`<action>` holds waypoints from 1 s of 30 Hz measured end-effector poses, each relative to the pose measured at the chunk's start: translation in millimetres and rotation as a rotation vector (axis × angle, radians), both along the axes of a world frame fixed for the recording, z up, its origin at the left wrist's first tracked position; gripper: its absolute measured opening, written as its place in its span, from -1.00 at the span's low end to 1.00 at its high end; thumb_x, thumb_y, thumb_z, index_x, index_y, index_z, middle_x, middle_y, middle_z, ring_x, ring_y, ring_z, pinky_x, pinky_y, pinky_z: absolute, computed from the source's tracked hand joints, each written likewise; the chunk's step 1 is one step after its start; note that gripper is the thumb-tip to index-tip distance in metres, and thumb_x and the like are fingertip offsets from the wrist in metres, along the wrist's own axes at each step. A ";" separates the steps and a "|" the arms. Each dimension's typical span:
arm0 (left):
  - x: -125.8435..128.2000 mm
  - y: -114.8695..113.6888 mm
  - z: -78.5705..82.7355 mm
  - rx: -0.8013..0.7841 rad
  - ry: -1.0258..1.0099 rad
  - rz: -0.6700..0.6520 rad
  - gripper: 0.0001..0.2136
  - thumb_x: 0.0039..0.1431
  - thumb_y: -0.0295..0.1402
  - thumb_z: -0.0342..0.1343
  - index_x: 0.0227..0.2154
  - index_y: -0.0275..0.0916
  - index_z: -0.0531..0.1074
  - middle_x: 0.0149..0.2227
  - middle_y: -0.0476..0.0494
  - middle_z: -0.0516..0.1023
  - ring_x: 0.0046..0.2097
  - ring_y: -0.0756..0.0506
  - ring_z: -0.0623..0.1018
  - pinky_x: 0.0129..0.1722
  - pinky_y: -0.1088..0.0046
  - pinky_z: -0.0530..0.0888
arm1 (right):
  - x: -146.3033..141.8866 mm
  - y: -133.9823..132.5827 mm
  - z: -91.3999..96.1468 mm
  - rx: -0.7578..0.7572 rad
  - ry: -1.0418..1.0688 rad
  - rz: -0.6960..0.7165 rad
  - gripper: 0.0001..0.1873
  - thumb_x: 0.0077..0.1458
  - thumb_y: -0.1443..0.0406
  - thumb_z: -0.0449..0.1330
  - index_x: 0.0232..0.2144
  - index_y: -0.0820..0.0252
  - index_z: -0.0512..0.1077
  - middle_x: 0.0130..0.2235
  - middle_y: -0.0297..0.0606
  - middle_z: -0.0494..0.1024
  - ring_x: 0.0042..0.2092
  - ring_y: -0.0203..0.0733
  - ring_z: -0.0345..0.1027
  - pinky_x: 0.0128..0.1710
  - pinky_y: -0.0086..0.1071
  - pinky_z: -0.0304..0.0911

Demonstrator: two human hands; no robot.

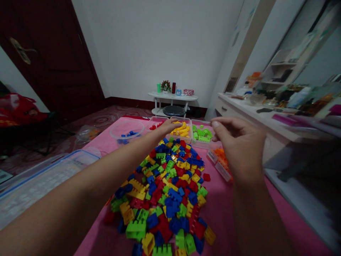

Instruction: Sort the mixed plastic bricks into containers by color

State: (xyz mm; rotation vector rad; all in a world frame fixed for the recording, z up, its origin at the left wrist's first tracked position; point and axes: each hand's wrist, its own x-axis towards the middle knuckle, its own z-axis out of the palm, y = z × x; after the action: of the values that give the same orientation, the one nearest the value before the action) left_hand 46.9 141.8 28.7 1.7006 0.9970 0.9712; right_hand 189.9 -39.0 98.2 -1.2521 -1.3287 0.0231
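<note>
My left hand [170, 127] reaches over the edge between the box of red bricks [156, 126] and the box of yellow bricks [182, 129]. Its fingers stretch out above the yellow ones, and no brick shows in them. Beside the box of light green bricks [202, 133], my right hand [239, 142] is raised, with thumb and forefinger drawn together. Whatever may be between those fingertips is too small to make out. Below both hands spreads a large pile of mixed toy building bricks [170, 192] in red, blue, yellow and green.
A round tub [127, 132] with a few blue bricks stands at the left. An orange-brick box [220, 162] sits under my right hand. A blue-rimmed clear container [53, 174] lies along the left side. Pink cloth [221, 209] covers the table; a cluttered dresser [255, 110] borders the right.
</note>
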 end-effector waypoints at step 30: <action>-87.2 -132.3 -63.1 0.611 0.760 0.036 -0.57 0.14 -0.15 0.01 0.08 -0.10 0.32 0.20 -0.19 0.22 0.18 -0.23 0.23 0.17 0.09 0.15 | -37.9 41.2 -97.5 -0.705 -0.821 -0.120 -0.63 0.05 0.11 0.12 -0.10 0.07 0.44 -0.13 -0.17 0.51 -0.12 -0.05 0.39 -0.22 -0.30 0.19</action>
State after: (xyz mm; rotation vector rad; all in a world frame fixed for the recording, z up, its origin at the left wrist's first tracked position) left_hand -40.3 9.5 -34.4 2.6854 1.2814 0.6798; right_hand 152.0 2.2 0.6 -2.0672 -2.0407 -0.1318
